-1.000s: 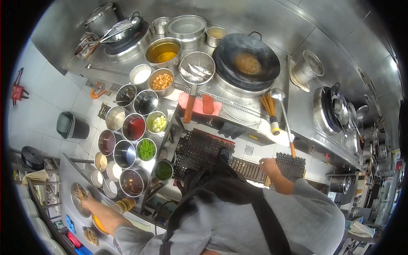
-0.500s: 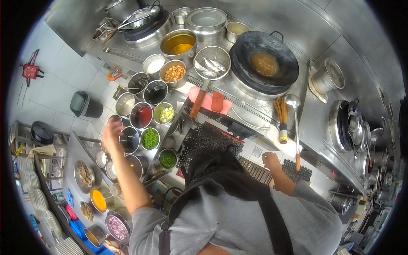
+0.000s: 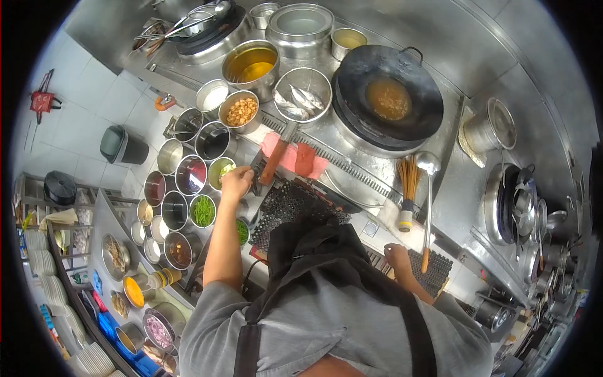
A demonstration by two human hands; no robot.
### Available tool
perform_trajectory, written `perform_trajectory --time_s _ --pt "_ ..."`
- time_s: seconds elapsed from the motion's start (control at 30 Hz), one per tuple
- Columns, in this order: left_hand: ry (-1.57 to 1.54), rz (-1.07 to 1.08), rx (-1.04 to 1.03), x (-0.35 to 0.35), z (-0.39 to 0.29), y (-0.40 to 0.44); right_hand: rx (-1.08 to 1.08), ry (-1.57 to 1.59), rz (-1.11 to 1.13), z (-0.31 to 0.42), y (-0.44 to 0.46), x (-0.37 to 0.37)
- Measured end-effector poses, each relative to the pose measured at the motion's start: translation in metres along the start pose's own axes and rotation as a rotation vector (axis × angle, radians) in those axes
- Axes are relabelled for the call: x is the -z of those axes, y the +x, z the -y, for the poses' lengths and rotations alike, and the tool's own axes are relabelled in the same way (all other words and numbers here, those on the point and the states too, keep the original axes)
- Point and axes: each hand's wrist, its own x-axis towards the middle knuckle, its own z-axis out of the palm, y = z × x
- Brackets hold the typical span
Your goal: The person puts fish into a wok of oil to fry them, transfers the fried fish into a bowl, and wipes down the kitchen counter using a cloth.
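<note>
My left hand is over the right side of the pot of chopped pale green scallions, fingers drawn together; what they hold, if anything, is hidden. My right hand hovers in front of the stove edge, fingers curled, left of the wooden handle of a ladle. A black wok on the burner holds brown liquid. Left of it, a strainer holds several silver fish and has a wooden handle. A bamboo brush lies beside the ladle.
Metal pots hold yellow oil, fried brown pieces, cut green vegetables and red sauce. A lidded pot stands right of the wok. A bin is on the floor at left. Plates are stacked on the left shelf.
My left hand has moved from the bowl of brown strips at lower left, over the pots, to the scallion pot. My right hand stays in about the same place. The camera view has shifted.
</note>
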Motion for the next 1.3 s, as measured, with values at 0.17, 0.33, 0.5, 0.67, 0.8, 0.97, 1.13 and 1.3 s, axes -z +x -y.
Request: perform_trajectory --time_s 0.17,0.33,0.5,0.67,0.8,0.97,1.13,1.3 --pt "0.236 -0.041 -0.18 -0.014 -0.03 0.046 -0.095 0.15 0.009 -0.035 -0.002 -0.005" --pt "0.366 0.098 -0.271 -0.054 -0.036 0.152 -0.494 0.288 0.067 -0.025 -0.027 -0.032" --pt "0.589 0.253 -0.316 -0.111 -0.049 0.241 -0.511 0.518 -0.075 0.114 -0.058 0.007" --pt "0.702 0.325 -0.263 -0.142 -0.069 0.28 -0.601 0.534 -0.211 0.116 -0.098 -0.031" --pt "0.766 0.3 -0.314 -0.157 -0.066 0.288 -0.869 0.623 -0.217 0.172 -0.104 -0.004" --pt "0.816 0.349 -0.349 -0.151 -0.071 0.285 -0.753 0.441 -0.201 0.179 -0.126 -0.026" --pt "0.798 0.421 -0.28 -0.143 -0.069 0.294 -0.863 0.47 -0.205 0.189 -0.111 -0.025" --pt "0.813 0.456 -0.226 -0.139 -0.075 0.297 -0.921 0.682 -0.283 0.146 -0.106 -0.054"
